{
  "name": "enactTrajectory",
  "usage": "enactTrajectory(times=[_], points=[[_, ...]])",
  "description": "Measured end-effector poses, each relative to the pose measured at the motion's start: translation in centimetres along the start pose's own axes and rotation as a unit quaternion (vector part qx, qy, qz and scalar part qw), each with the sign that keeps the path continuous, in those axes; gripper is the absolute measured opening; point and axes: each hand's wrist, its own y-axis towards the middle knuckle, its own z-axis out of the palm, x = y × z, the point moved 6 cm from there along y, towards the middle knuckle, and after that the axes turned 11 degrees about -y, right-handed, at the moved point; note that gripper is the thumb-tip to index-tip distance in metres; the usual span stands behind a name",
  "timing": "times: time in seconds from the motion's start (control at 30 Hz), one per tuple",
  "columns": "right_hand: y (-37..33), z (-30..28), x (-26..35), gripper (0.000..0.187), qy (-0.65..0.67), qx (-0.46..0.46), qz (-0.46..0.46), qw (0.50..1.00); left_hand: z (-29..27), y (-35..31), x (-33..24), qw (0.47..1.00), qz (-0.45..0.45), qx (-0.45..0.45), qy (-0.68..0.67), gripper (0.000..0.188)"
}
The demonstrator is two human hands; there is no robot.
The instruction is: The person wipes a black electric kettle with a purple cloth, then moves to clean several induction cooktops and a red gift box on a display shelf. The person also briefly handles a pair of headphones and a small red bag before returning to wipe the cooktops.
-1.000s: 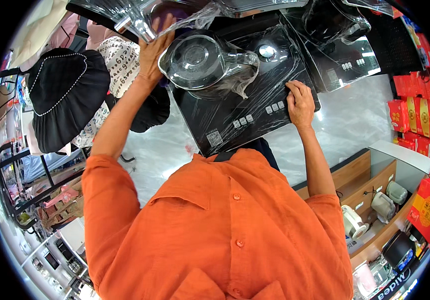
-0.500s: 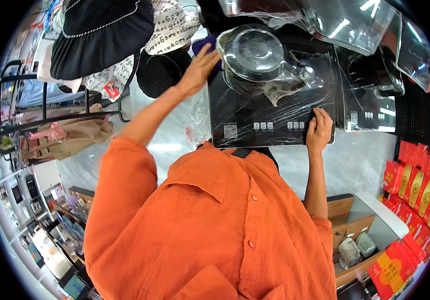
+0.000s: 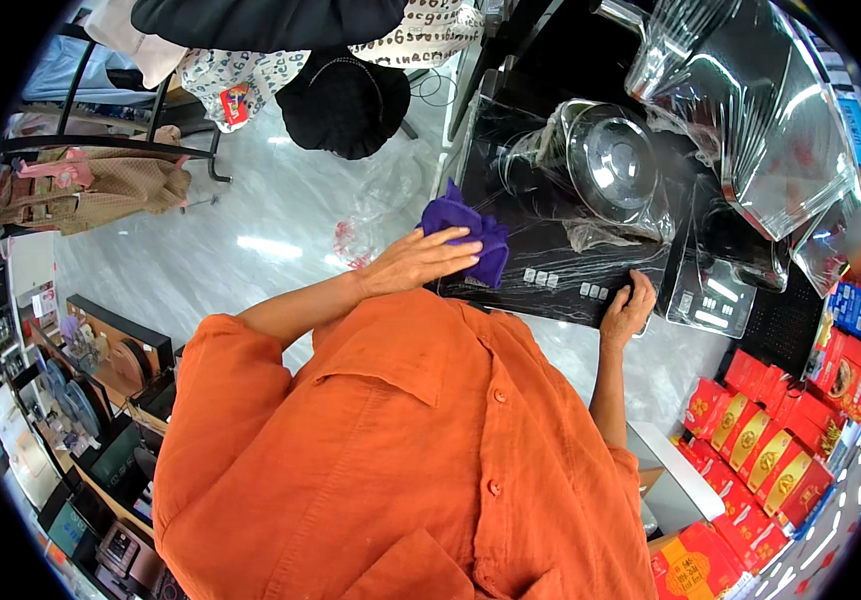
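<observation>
A crumpled purple cloth lies over the front left corner of a black glass-topped electric cooktop. My left hand presses it down with extended fingers, partly covering it. At the cooktop's front right corner, my right hand rests with fingers bent and a gap between thumb and forefinger; it grasps no separate thing. Clear plastic film wraps the cooktop. A lidded glass kettle, also loosely wrapped in film, stands on it, behind both hands.
A second film-wrapped black panel lies to the right, below large clear plastic covers. Black hats hang at the upper left beside a metal rack. Red gift boxes stand at the lower right.
My left hand has brought the purple cloth from the kettle's left side down to the cooktop's front left corner. My right hand stays at the right corner. The view has shifted and turned.
</observation>
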Motion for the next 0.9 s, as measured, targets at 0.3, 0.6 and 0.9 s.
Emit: enactTrajectory(times=[0.3, 0.6, 0.9], points=[[0.4, -0.1, 0.4, 0.031, 0.0, 0.003, 0.0, 1.0, -4.6, 8.8, 7.5, 0.945, -0.123, -0.3, 0.042, 0.049], [0.5, -0.3, 0.4, 0.03, -0.002, -0.011, -0.014, 1.0, -4.1, 10.5, 8.6, 0.924, -0.183, -0.335, -0.031, 0.049], [0.4, -0.4, 0.2, 0.03, 0.031, -0.01, -0.02, 0.999, 2.0, 0.5, -2.7, 0.971, -0.199, -0.114, 0.062, 0.045]])
